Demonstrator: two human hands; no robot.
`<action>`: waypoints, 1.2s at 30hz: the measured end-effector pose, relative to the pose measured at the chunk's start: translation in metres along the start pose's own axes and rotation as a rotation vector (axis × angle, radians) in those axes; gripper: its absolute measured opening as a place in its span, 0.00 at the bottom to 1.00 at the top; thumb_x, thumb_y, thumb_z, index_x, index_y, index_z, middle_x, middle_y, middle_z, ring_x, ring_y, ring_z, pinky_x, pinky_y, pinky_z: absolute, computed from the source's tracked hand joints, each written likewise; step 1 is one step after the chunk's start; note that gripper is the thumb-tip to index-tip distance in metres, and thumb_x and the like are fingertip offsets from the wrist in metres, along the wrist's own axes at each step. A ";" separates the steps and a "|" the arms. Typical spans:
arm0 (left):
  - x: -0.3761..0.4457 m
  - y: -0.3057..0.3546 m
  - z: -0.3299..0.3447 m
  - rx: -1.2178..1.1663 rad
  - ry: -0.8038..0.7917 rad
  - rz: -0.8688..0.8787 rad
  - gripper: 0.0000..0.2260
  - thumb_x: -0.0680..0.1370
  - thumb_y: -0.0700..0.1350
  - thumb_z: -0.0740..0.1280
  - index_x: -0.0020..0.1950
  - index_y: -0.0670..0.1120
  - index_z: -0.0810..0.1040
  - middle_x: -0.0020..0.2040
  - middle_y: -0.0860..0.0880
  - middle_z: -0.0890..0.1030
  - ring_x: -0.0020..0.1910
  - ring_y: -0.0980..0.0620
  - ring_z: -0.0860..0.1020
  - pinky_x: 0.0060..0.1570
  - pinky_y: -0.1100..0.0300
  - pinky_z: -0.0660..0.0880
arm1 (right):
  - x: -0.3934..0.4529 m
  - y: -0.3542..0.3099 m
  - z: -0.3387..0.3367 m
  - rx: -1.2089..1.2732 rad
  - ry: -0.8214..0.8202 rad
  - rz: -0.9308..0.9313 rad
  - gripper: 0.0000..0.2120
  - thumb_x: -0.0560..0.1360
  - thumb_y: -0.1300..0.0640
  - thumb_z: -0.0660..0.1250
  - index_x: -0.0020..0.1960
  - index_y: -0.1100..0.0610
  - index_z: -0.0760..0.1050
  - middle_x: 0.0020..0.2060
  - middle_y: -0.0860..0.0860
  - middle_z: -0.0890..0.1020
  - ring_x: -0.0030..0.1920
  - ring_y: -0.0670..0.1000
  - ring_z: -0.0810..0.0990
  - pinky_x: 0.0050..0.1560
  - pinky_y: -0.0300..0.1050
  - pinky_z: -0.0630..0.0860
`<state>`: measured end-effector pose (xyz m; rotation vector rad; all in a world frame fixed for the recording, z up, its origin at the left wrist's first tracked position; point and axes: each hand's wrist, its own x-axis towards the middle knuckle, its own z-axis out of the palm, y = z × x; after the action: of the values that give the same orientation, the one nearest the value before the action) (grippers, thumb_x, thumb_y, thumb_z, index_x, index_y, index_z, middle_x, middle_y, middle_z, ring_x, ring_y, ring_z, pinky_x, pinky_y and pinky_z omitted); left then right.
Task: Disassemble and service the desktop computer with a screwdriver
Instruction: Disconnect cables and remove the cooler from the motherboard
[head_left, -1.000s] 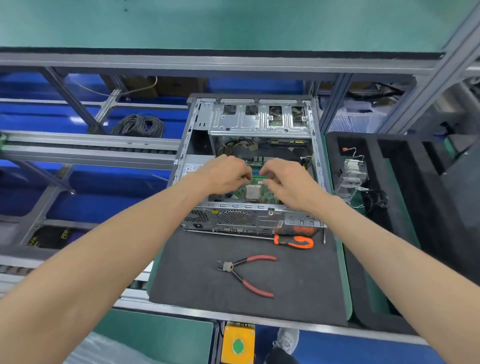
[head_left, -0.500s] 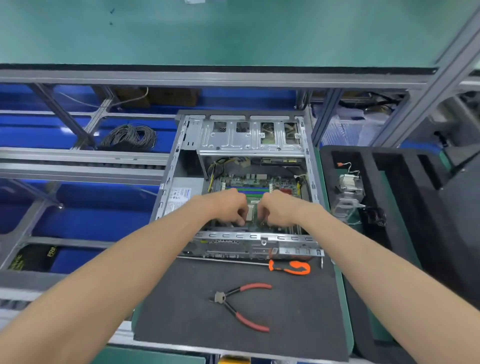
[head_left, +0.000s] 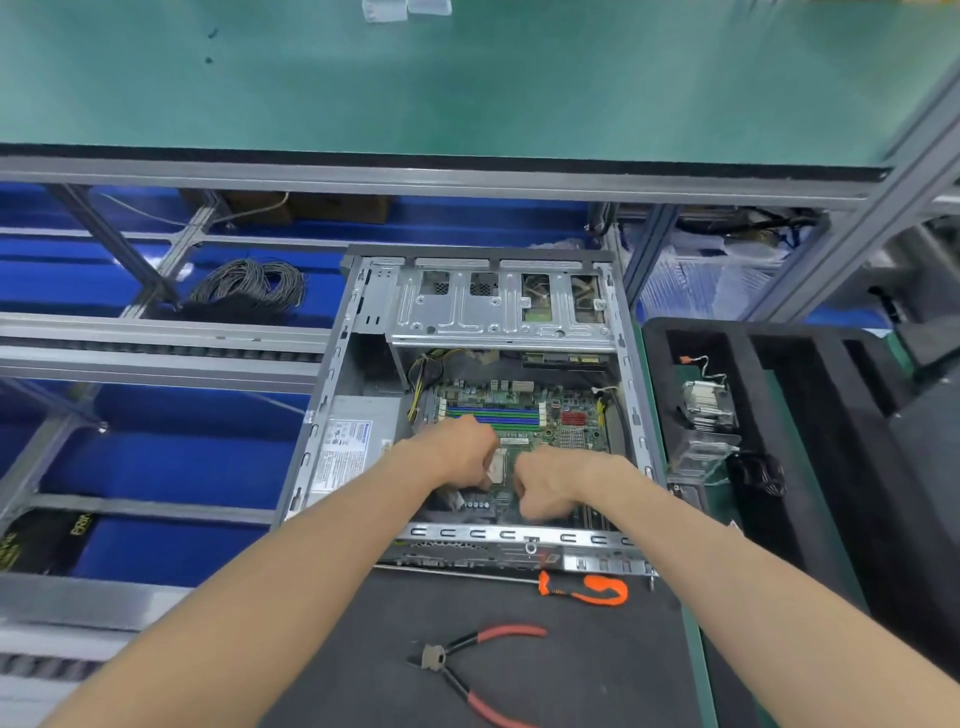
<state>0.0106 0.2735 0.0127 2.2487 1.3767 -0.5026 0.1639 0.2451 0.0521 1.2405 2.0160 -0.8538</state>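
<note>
Since half a second ago my view has tipped down a little, and the open grey metal desktop computer case (head_left: 483, 395) sits lower in it; the hands have barely moved. My left hand (head_left: 457, 452) and right hand (head_left: 550, 486) reach inside, fingers curled down at the pale square part (head_left: 497, 464) on the green motherboard (head_left: 524, 421); whether either grips it, I cannot tell. The orange-handled screwdriver (head_left: 582, 587) lies on the dark mat (head_left: 597, 670) against the case's near edge, the red-handled pliers (head_left: 467, 670) nearer me.

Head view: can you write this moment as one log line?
left hand and right hand: inside open grey metal computer case | orange-handled screwdriver: unused on mat
</note>
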 end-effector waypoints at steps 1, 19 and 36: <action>0.001 0.000 0.001 -0.005 -0.010 0.003 0.11 0.74 0.51 0.75 0.45 0.49 0.74 0.40 0.52 0.74 0.44 0.47 0.76 0.34 0.56 0.68 | 0.000 -0.001 0.000 -0.017 -0.022 0.004 0.06 0.71 0.59 0.60 0.39 0.59 0.73 0.35 0.55 0.78 0.32 0.54 0.74 0.31 0.46 0.73; 0.005 -0.001 0.005 -0.012 -0.038 0.004 0.12 0.74 0.49 0.74 0.45 0.49 0.71 0.41 0.50 0.74 0.45 0.44 0.77 0.41 0.52 0.75 | 0.001 -0.003 0.007 -0.378 0.108 -0.204 0.13 0.80 0.70 0.59 0.62 0.64 0.74 0.53 0.60 0.76 0.47 0.59 0.77 0.41 0.47 0.68; 0.007 0.003 0.006 0.012 -0.072 0.014 0.12 0.76 0.41 0.73 0.49 0.45 0.69 0.53 0.42 0.80 0.52 0.41 0.78 0.48 0.49 0.76 | 0.002 -0.013 0.005 -0.394 0.106 -0.241 0.08 0.79 0.64 0.63 0.54 0.65 0.79 0.37 0.53 0.68 0.39 0.57 0.73 0.41 0.48 0.72</action>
<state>0.0161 0.2738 0.0044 2.2256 1.3245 -0.5826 0.1523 0.2379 0.0499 0.8493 2.3123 -0.4674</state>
